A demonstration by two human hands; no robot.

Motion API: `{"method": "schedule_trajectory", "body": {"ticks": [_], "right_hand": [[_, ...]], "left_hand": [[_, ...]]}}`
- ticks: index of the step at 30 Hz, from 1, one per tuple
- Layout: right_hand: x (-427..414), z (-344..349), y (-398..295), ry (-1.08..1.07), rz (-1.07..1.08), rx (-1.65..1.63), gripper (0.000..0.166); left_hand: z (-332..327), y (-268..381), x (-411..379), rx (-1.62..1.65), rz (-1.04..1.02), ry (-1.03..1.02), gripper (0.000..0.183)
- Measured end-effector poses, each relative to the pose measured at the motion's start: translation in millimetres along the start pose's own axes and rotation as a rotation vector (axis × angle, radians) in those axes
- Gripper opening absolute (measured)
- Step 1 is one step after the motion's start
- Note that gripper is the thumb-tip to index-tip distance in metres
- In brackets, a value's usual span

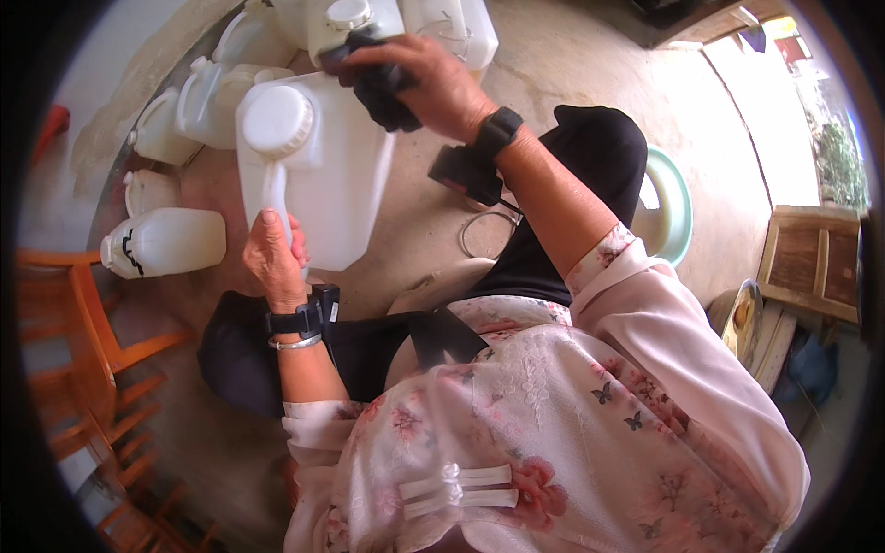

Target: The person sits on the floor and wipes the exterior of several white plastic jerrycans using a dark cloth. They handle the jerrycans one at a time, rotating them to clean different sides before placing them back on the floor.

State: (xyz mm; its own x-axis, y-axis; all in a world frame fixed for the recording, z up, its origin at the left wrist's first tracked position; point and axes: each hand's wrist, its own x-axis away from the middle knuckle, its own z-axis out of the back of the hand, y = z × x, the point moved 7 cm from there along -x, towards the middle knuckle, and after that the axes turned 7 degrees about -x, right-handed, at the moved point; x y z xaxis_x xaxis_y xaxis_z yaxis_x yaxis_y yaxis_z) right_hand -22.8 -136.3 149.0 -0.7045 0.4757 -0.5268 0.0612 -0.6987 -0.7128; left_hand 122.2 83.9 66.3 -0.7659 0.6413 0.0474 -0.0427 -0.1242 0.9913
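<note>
A large translucent white plastic jerrycan (339, 173) with a white screw cap (276, 119) is in front of me. My left hand (276, 242) is closed around its handle (275, 186). Above the jerrycan's upper right edge, my right hand (435, 83) grips a bunched dark cloth (387, 90). The hand is slightly blurred, and I cannot tell whether the cloth touches the plastic. Behind the cloth stands another capped plastic jug (346, 15), partly covered by it.
Several translucent jugs (207, 97) stand along the wall at the upper left, and one jug (169, 242) with a black mark lies nearer. An orange wooden chair (90, 332) is at the left. A pale green basin (681, 207) sits on the floor beyond my right knee. Wooden furniture (812, 259) is farther right.
</note>
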Motion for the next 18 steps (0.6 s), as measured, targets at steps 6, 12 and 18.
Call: {"method": "schedule_trajectory", "body": {"ticks": [6,12,18], "right_hand": [[29.4,26.3,92.7,-0.173,-0.390,0.130,0.047],[78.9,37.2,145.8,-0.251,-0.619,0.075,0.038],[23.3,5.1,24.6,-0.339,-0.469,-0.358,0.036]], "left_hand": [[-23.4,-16.1,14.7,0.010,-0.063,-0.231,0.043],[-30.3,-14.3,22.0,-0.174,-0.151,-0.349,0.034],[-33.8,-25.3,13.4,-0.314,-0.205,-0.235,0.042]]}}
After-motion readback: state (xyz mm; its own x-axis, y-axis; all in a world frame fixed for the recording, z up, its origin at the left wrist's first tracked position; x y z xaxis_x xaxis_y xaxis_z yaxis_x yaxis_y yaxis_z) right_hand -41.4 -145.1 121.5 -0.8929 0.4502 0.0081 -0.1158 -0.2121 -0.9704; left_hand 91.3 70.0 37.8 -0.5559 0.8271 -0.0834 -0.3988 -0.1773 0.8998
